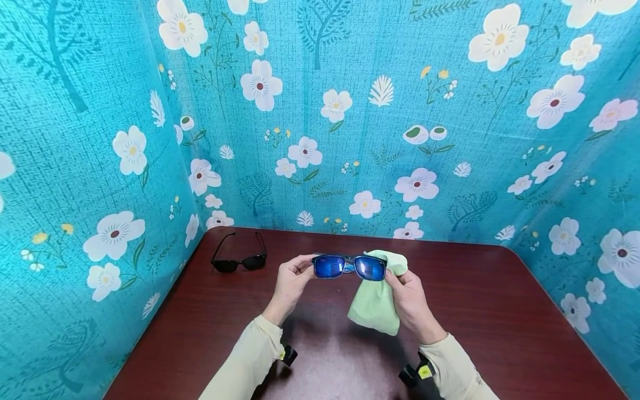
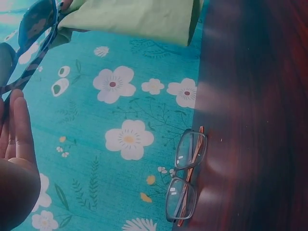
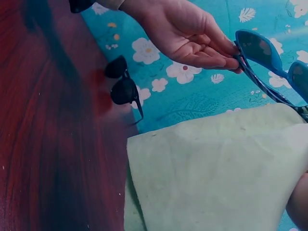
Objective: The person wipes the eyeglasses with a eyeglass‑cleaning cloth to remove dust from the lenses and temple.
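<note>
Blue-lensed sunglasses (image 1: 329, 267) with a dark frame are held up over the table between both hands, lenses facing the head camera. My left hand (image 1: 291, 280) pinches them at the left end, and in the right wrist view its fingertips (image 3: 230, 61) meet the frame's corner. At the other end, my right hand (image 1: 412, 300) grips the frame together with a light green cloth (image 1: 376, 308). The cloth hangs below the right lens, and a fold of it shows behind the frame's top corner. In the right wrist view the cloth covers much of the right hand (image 3: 299, 202).
Black sunglasses (image 1: 239, 263) lie at the table's back left, temples spread toward the wall. Clear-lensed eyeglasses (image 2: 186, 175) with orange-brown temples stand on the dark red table (image 1: 480, 300) in the left wrist view. A blue floral curtain (image 1: 320, 139) surrounds the table's back and sides.
</note>
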`<state>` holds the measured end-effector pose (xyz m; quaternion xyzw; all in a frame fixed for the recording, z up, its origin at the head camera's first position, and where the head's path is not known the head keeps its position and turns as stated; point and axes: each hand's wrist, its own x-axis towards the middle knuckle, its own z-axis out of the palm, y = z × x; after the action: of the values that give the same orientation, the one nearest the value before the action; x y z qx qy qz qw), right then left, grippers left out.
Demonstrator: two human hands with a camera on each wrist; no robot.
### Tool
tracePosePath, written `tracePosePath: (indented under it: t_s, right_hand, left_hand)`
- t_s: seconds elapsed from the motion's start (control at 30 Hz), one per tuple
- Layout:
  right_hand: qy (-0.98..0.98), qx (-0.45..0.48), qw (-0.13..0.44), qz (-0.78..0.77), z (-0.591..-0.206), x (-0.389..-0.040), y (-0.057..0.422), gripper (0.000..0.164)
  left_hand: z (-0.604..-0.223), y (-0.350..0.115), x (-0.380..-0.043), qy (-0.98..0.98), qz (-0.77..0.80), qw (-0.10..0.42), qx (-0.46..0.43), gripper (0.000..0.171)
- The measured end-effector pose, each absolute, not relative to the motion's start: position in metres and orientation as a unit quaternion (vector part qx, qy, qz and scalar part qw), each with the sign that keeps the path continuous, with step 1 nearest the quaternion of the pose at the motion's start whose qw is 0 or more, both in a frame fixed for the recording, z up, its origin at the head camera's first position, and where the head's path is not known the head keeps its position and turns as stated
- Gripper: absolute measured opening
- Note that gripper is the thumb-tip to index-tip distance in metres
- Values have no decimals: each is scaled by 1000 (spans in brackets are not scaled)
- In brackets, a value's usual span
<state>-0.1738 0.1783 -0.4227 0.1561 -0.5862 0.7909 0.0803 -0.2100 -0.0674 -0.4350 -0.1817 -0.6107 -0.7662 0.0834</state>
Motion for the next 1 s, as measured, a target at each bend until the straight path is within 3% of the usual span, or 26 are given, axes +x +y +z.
tracePosePath:
  t_s: [0.27,0.6,0.77,1.0]
  right_hand:
    - [-571,191,57,796,-428,-175,181,30]
    - [-548,215,76,804,-429,-173,178,32]
    - [-558,221,100,794,-428,-173,178,35]
    - [-653,205,181,706,-428,-170,182,36]
  left_hand:
    - [-436,-68,-211,-624,-758,68,-178,29]
    - [-430,-66,-207,-635,-751,69,-167,27]
    - [-416,-66,-197,-659,-722,96,-189,25]
    - [-409,-65,-191,-703,-663,143,-214,21]
